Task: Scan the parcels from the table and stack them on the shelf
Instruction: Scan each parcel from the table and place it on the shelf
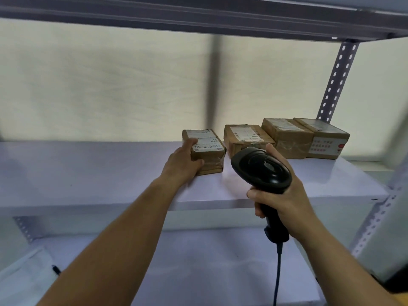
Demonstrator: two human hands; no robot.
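**Parcel held on the shelf, scanner in the other hand**

The left hand (pixel 187 160) grips the leftmost parcel (pixel 207 147), fingers over its labelled top and thumb on its near face. The parcel sits flat on the pale shelf (pixel 88 171). 3 more stand in a row to its right: a second parcel (pixel 245 138) just beside it, then a third parcel (pixel 289 138) and a fourth parcel (pixel 326 138) touching each other near the perforated upright (pixel 337 80). The right hand (pixel 284 202) wraps the handle of a black scanner (pixel 262 171), which is in front of the second parcel with its cable (pixel 277 279) hanging down.
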